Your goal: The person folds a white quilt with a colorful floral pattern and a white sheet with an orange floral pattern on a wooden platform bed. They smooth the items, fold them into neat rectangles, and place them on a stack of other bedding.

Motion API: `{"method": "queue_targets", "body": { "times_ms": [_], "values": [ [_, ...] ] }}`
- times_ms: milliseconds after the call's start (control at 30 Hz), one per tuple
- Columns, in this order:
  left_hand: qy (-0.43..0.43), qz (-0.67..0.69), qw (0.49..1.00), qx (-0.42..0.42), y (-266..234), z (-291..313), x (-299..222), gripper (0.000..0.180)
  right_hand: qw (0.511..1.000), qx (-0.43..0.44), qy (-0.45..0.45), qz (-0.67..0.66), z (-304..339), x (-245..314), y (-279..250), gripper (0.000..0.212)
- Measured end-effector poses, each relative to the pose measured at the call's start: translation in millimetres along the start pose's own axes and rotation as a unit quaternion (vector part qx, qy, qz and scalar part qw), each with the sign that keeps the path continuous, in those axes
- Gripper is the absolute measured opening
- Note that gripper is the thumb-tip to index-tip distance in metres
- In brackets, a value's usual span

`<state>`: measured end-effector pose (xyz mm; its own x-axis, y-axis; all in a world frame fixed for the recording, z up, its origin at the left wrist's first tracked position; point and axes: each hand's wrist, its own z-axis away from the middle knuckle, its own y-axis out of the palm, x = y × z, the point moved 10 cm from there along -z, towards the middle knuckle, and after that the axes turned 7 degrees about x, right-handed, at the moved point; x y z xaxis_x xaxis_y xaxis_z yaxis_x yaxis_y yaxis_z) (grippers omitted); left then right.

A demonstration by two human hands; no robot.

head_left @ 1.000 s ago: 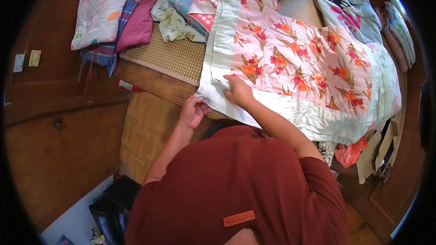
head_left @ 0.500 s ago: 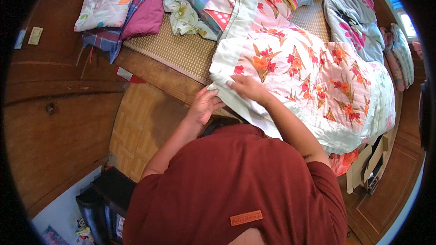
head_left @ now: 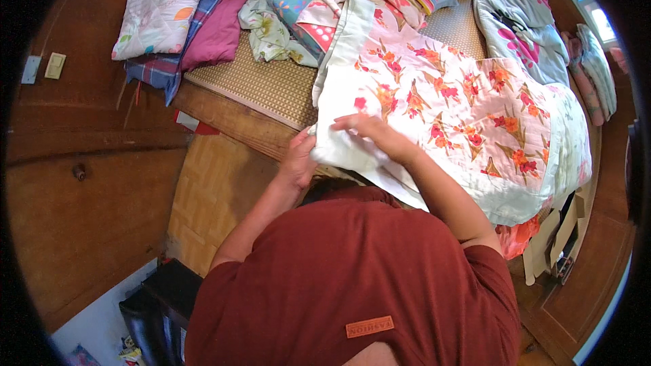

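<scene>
Cotton-looking floral quilt, white with orange and red blooms, is gathered at its near corner by both hands.

Compared with a second ago, the corner has been lifted off the bed edge and drawn toward the body, so the fold appears to be under way rather than merely being smoothed. The left hand is closed around the bunched pale edge from below; the right hand is laid over the top of the fold, fingers curled onto the cloth. The rest of the quilt is spread across a woven mat on the wooden bed frame. Pillows and folded bedding are piled along the far side. Parquet flooring and dark wood panelling are seen to the left.
</scene>
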<state>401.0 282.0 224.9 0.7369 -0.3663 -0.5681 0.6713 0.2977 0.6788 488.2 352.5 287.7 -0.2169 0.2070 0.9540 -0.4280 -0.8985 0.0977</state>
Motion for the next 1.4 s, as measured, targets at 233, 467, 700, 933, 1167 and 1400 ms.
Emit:
{"method": "queue_targets", "body": {
  "times_ms": [233, 467, 700, 933, 1167, 1400],
  "values": [
    [0.001, 0.000, 0.999, 0.034, 21, 5, -2, 0.027, 0.980, -0.194, -0.042, 0.017, 1, -38, -10, 0.021],
    [-0.022, -0.044, 0.998, 0.037, 28, 19, 4, 0.030, 0.927, -0.323, -0.070, 0.176, 17, -3, -23, 0.014],
    [0.046, -0.162, 0.983, -0.076, 25, 24, -9, 0.038, 0.907, -0.265, -0.029, 0.327, 4, 5, 12, 0.023],
    [0.077, -0.112, 0.982, -0.129, 3, 18, -36, 0.030, 0.903, -0.404, 0.060, 0.135, 76, -67, -63, 0.032],
    [0.116, 0.007, 0.989, -0.089, -18, 19, -113, 0.030, 0.587, -0.804, 0.071, -0.066, 398, -232, -140, 0.032],
    [0.072, 0.009, 0.996, -0.049, 1, -12, -129, 0.026, 0.397, -0.888, -0.020, -0.231, 499, -211, -103, 0.035]
  ]
}}
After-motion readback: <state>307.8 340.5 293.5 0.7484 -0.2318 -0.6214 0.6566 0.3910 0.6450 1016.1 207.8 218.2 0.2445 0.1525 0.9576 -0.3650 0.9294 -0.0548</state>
